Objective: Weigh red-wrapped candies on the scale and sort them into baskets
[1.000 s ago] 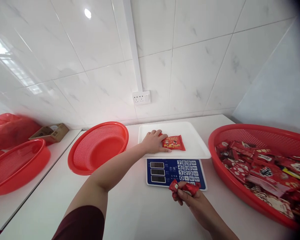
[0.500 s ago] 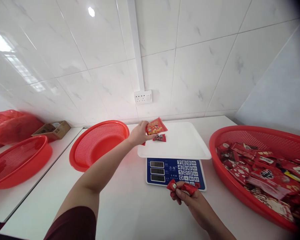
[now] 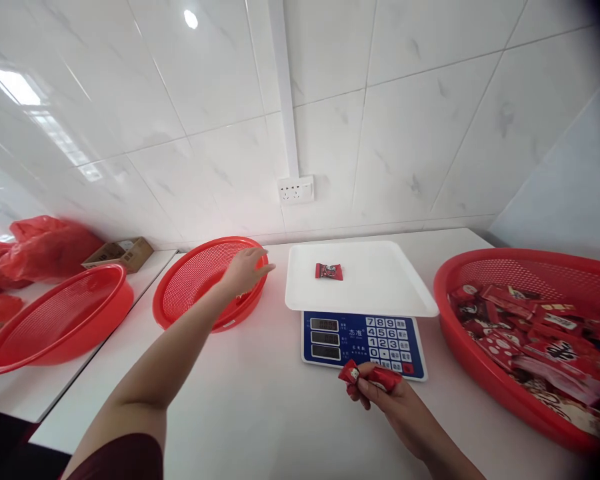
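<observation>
My left hand [image 3: 245,270] is over the right rim of a red perforated basket [image 3: 180,293], its fingers stretched out and apart. Part of a red and yellow packet [image 3: 242,297] shows below it inside the basket; the wrist hides much of the interior. In front of the scale's keypad, my right hand [image 3: 380,395] grips small red-wrapped candies [image 3: 386,379] between thumb and fingers. A single small red and dark candy packet [image 3: 329,272] lies on the white tray [image 3: 375,283] of the blue digital scale [image 3: 353,341].
On the right stands a large red basket [image 3: 447,320] heaped with red snack packets [image 3: 560,350]. Another red basket [image 3: 115,300], a cardboard box [image 3: 130,253] and red plastic bags [image 3: 50,250] are at the left. A wall socket [image 3: 296,191] sits behind the scale.
My left hand has moved left from the scale tray to the basket and let go of the red and yellow packet. Less lies on the tray. My right hand keeps its grip; the view has shifted slightly.
</observation>
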Available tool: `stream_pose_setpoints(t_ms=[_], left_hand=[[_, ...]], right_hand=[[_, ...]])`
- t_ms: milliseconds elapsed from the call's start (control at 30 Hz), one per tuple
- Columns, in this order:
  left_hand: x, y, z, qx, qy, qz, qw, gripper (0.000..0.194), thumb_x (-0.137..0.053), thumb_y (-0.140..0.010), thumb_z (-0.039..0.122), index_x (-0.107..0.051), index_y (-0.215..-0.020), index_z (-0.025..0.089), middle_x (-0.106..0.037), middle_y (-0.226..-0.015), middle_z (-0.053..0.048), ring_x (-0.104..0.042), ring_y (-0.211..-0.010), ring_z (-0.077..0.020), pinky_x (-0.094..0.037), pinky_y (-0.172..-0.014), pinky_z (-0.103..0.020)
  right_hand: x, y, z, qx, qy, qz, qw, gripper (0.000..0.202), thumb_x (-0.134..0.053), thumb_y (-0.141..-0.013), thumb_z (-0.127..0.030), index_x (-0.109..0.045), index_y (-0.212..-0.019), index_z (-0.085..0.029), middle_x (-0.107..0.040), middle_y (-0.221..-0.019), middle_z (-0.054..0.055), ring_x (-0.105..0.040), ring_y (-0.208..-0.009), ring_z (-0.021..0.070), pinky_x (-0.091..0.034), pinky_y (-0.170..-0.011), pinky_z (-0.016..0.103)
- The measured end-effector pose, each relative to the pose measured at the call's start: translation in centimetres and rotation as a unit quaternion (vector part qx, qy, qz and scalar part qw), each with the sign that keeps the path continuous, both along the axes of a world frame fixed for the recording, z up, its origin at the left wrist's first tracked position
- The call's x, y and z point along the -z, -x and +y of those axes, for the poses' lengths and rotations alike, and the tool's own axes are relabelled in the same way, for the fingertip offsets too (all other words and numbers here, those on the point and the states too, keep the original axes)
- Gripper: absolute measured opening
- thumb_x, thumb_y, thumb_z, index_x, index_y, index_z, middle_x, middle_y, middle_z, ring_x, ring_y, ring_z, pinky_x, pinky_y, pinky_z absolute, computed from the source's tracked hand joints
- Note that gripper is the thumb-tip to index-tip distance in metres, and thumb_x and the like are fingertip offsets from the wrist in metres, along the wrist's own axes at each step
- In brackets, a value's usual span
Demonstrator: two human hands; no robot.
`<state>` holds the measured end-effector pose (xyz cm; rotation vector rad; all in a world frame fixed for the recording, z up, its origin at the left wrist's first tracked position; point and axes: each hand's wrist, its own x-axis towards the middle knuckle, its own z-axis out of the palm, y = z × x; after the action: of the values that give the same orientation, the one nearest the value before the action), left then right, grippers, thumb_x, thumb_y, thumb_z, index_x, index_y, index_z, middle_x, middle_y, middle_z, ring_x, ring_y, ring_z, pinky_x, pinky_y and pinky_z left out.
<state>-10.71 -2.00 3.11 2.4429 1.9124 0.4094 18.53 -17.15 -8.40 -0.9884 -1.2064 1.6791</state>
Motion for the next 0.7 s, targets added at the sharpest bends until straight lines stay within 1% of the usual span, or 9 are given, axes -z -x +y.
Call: stream_pose_setpoints(t_ms=[67,133,167,233,300,400,500,600,700], left_hand=[[0.9,-4.3,0.8,0.08,0.007,-0.02,0.997,0.048,-0.038,-0.09,0.047,-0.048,-0.129,0.019,-0.05,-0.135,-0.009,-0.043,-0.126,-0.0221,-0.034,-0.104,-0.036],[1.8,-8.5,1.6,0.164,0.037,0.008,0.986,0.048,-0.04,-0.091,0.041,-0.044,-0.133,0.019,-0.044,-0.141,-0.01,-0.037,-0.131,-0.0223,-0.032,-0.106,-0.035],[2.2,-10.1,2.0,0.18,0.052,0.029,0.982,0.047,-0.041,-0.091,0.036,-0.042,-0.135,0.02,-0.043,-0.141,-0.011,-0.037,-0.131,-0.0235,-0.033,-0.105,-0.037],[2.8,-12.4,2.6,0.196,0.08,0.065,0.975,0.044,-0.039,-0.09,0.026,-0.044,-0.133,0.019,-0.051,-0.132,-0.012,-0.046,-0.123,-0.0245,-0.039,-0.099,-0.037],[2.9,-13.1,2.7,0.194,0.082,0.077,0.975,0.039,-0.037,-0.089,0.021,-0.051,-0.125,0.019,-0.059,-0.117,-0.01,-0.053,-0.111,-0.0238,-0.045,-0.089,-0.035],[1.8,-11.2,1.8,0.159,0.03,0.056,0.985,0.034,-0.041,-0.085,0.019,-0.057,-0.115,0.021,-0.061,-0.11,-0.008,-0.055,-0.105,-0.0229,-0.047,-0.081,-0.032],[0.0,-7.2,0.3,0.074,-0.016,0.041,0.996,0.033,-0.042,-0.085,0.02,-0.057,-0.114,0.025,-0.061,-0.112,-0.007,-0.056,-0.103,-0.0234,-0.048,-0.074,-0.031],[-1.2,-2.6,-1.5,-0.017,-0.025,0.053,0.998,0.033,-0.041,-0.086,0.024,-0.056,-0.116,0.024,-0.062,-0.113,-0.008,-0.057,-0.102,-0.0262,-0.048,-0.076,-0.036],[-1.3,0.6,-3.4,-0.071,-0.049,0.06,0.994,0.037,-0.044,-0.086,0.027,-0.054,-0.121,0.02,-0.055,-0.126,-0.012,-0.047,-0.12,-0.031,-0.041,-0.094,-0.046]], right_hand=[[0.3,0.1,0.2,-0.002,-0.002,-0.006,1.0,0.032,-0.066,-0.074,-0.052,-0.066,-0.075,-0.019,-0.063,-0.072,0.005,-0.054,-0.066,0.0168,-0.04,-0.058,0.029],[0.2,0.1,0.4,0.021,-0.009,-0.007,1.0,0.033,-0.066,-0.074,-0.052,-0.065,-0.075,-0.02,-0.064,-0.073,0.005,-0.055,-0.067,0.017,-0.041,-0.058,0.029],[-0.2,0.0,0.5,0.035,-0.02,-0.014,0.999,0.034,-0.065,-0.074,-0.053,-0.065,-0.074,-0.019,-0.064,-0.072,0.005,-0.055,-0.067,0.0172,-0.042,-0.057,0.029],[-1.4,-0.3,0.9,0.066,-0.054,-0.054,0.995,0.035,-0.063,-0.075,-0.054,-0.066,-0.074,-0.019,-0.064,-0.069,0.005,-0.056,-0.066,0.0179,-0.043,-0.057,0.03],[-3.2,-0.9,1.5,0.11,-0.089,-0.123,0.982,0.035,-0.062,-0.075,-0.054,-0.068,-0.077,-0.019,-0.066,-0.07,0.005,-0.059,-0.067,0.0195,-0.046,-0.06,0.031],[-5.9,-1.6,3.3,0.192,-0.154,-0.23,0.941,0.032,-0.059,-0.076,-0.05,-0.068,-0.085,-0.021,-0.07,-0.078,0.005,-0.063,-0.075,0.0223,-0.048,-0.068,0.032],[-7.5,-1.4,5.9,0.221,-0.232,-0.325,0.89,0.029,-0.051,-0.083,-0.046,-0.067,-0.086,-0.022,-0.069,-0.077,0.003,-0.063,-0.075,0.0208,-0.047,-0.068,0.03],[-7.6,-0.6,8.8,0.188,-0.264,-0.396,0.859,0.025,-0.048,-0.086,-0.04,-0.065,-0.097,-0.025,-0.07,-0.085,0.003,-0.064,-0.075,0.0204,-0.048,-0.068,0.031],[-6.9,0.1,11.1,0.172,-0.255,-0.449,0.839,0.033,-0.05,-0.085,-0.038,-0.056,-0.115,-0.025,-0.07,-0.091,0.005,-0.065,-0.08,0.023,-0.049,-0.069,0.034]])
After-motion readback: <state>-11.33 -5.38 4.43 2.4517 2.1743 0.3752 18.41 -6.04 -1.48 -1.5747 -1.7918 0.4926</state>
